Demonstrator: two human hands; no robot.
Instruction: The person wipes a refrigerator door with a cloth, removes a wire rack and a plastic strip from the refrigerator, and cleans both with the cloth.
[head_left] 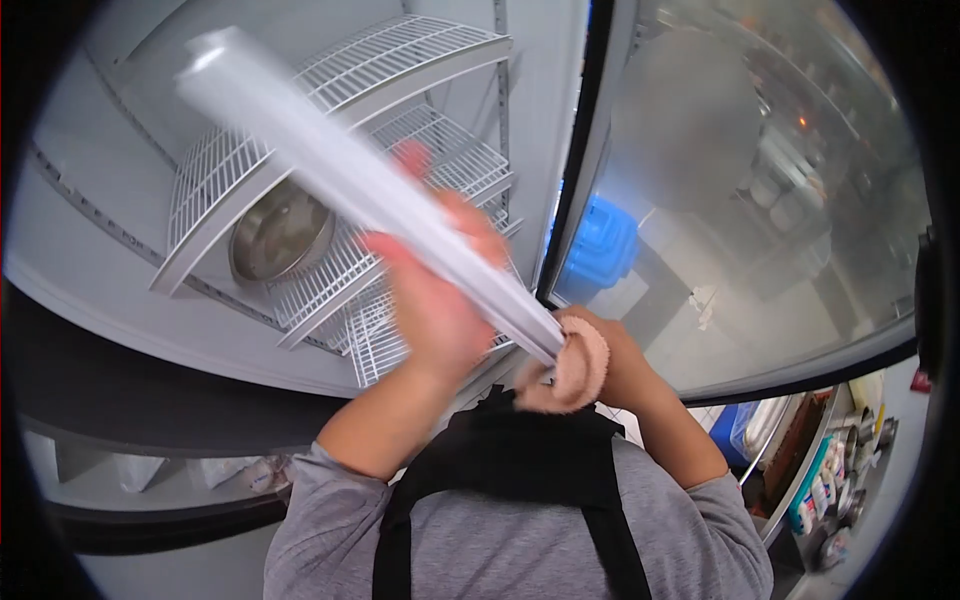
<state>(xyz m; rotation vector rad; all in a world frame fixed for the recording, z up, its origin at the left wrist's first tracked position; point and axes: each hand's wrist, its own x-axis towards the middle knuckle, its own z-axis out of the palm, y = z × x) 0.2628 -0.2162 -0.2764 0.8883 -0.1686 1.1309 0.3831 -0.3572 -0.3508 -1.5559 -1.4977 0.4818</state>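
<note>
A long white strip with a grooved side [330, 165] slants across the view in front of an open fridge. My left hand [435, 285] is closed around its middle, blurred by motion. At the strip's lower end, my right hand [610, 345] holds a pinkish-beige cloth [583, 365] that is wrapped around the end. The cloth hides part of that hand's fingers. Behind the strip are white wire shelves [420, 55], and a round metal bowl [280, 235] stands on one of them, to the left of my left hand.
The glass door [700, 200] stands open on the right, with a blue plastic container [605, 240] seen through it. A rack with packets and metal containers [825, 480] is at lower right. Bagged items [225, 470] lie on a shelf at lower left.
</note>
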